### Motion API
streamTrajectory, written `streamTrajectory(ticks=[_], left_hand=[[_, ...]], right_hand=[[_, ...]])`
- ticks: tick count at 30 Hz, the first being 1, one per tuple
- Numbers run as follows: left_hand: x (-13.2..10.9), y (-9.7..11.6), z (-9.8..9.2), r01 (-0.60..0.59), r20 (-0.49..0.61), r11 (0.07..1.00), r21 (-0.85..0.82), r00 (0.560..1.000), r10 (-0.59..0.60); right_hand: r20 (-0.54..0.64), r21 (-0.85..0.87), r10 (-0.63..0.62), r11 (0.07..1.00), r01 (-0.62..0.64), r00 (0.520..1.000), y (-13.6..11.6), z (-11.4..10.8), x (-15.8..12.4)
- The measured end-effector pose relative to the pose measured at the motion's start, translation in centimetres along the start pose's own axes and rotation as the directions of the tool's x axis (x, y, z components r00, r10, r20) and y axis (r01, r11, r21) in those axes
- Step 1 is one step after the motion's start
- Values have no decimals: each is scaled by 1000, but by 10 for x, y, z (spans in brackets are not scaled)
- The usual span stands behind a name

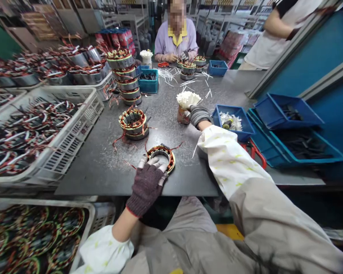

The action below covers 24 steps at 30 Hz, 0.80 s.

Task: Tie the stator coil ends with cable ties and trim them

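My left hand [147, 182], in a dark knit glove, rests on the near edge of a wound stator ring [163, 155] lying flat at the table's front, its fingers curled over the rim. My right hand [198, 113], in a grey glove, reaches out to a small cup [183, 114] packed with white strips [188, 99] and its fingers close at the bundle. A short stack of stators [133, 123] stands just left of the cup.
White crates of stators [74, 125] fill the left side. Blue bins [233, 122] sit at the right, with red-handled pliers [255, 151] by them. A taller stator stack [126, 78] stands farther back. A seated person [175, 40] works across the table [103, 163]; another person [277, 30] stands at right.
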State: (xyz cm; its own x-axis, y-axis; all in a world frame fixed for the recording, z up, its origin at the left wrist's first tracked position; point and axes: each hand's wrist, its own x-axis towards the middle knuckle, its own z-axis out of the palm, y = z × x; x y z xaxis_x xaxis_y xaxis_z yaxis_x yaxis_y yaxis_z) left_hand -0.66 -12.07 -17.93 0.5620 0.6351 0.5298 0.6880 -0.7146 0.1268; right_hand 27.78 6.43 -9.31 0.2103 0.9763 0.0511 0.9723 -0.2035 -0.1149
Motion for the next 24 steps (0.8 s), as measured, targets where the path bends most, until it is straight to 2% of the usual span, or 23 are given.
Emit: streamTrajectory(ticks=[3,6,9,11,13,15,17,20,24], left_hand=[[3,-8,4,19,-60,1000,-9,998,-19],[8,-14,7,-5,-83,1000,-3,997,5],[11,-14,9,-19,-73,1000,1,997,19],[10,-8,9,-32,-68,999,20,997,33],[6,3,7,-52,-69,997,55,996,56],[1,16,4,-66,-73,995,79,995,72],[-3,27,1,-72,-77,995,75,994,78],[-5,34,-2,-100,-78,994,46,992,103],[-3,30,-1,-98,-88,994,53,991,102]], right_hand=[[37,-16,-142,990,142,989,19,3,-8],[70,25,-253,967,252,965,48,7,-46],[-19,209,-299,932,296,954,71,16,-88],[-159,418,-251,859,295,955,77,23,-109],[-288,590,-132,755,285,948,75,28,-120],[-375,668,-36,683,297,926,65,30,-121],[-429,689,-24,637,345,903,54,30,-116],[-455,763,-40,498,412,890,45,30,-109],[-346,906,34,274,324,938,53,35,-108]])
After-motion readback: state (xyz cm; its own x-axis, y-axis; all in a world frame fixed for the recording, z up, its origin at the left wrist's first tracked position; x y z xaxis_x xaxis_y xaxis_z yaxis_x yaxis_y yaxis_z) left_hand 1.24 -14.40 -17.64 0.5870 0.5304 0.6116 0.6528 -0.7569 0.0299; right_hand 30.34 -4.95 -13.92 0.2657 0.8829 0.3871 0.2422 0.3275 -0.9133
